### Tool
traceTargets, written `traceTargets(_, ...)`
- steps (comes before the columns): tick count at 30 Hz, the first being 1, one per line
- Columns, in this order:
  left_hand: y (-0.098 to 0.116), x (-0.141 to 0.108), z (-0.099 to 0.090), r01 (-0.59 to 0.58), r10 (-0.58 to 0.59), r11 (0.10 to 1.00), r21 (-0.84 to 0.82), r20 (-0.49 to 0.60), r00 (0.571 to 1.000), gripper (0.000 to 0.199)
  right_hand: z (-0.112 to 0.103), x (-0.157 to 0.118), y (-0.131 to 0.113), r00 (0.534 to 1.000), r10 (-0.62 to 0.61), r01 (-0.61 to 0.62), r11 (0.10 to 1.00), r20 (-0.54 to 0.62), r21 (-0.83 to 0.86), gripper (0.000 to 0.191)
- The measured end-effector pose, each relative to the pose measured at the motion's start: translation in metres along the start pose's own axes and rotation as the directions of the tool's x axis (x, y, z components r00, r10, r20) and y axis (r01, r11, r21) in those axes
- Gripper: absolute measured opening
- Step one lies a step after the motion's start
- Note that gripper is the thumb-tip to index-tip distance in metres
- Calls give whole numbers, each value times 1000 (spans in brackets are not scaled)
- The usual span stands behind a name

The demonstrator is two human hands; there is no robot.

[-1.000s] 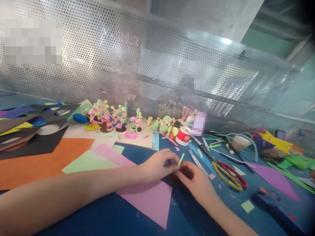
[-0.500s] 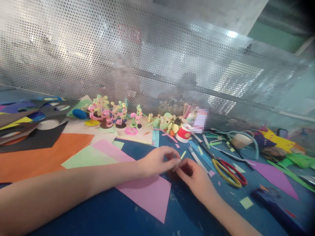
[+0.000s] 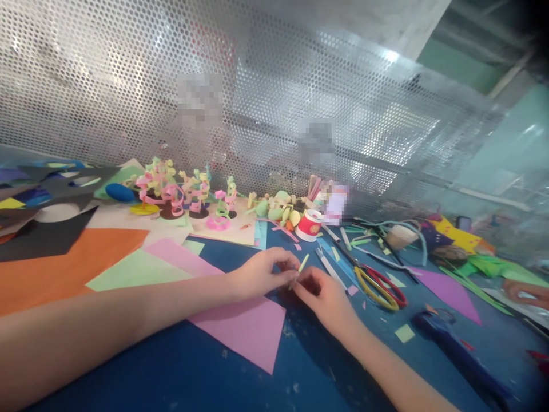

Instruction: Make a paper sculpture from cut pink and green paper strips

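Between the fingertips of both hands is a thin pale yellow-green paper strip, its upper end poking up above them. My left hand pinches it from the left, and my right hand pinches lower down from the right, the fingertips nearly touching. Under my left forearm lies a pink paper sheet, partly over a light green sheet. To the right of my right hand rest scissors with one yellow and one red handle.
Paper spiral figures stand at the back before a perforated metal screen. A red-and-white tub sits near the middle. A dark blue tool lies at right front. Another person's hand shows at the right edge.
The view has swung a little, so everything sits further left and slightly higher. Another person's hand has come in at the right edge. Both my hands keep their pinch on the strip.
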State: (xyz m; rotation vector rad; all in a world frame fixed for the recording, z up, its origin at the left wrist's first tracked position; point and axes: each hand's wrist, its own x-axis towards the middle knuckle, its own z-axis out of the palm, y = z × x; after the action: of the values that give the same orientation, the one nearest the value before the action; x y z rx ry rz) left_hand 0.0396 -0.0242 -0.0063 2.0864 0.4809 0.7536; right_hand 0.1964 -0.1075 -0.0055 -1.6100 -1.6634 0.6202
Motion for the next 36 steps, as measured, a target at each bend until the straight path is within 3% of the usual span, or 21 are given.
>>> traceTargets(9, 2, 1, 0, -5, 5, 1000, 30, -5, 1000, 12, 0, 0, -5, 999, -22, 21, 999, 34, 36, 22)
traceTargets(24, 4, 1, -2, 88, -85, 984, -158, 24, 996, 28, -1, 0, -1, 999, -40, 37, 989, 23, 143, 20)
traceTargets(36, 3, 1, -1, 137, -135, 972, -189, 26, 991, 30, -1, 0, 0, 998, -56, 55, 997, 16, 51, 18)
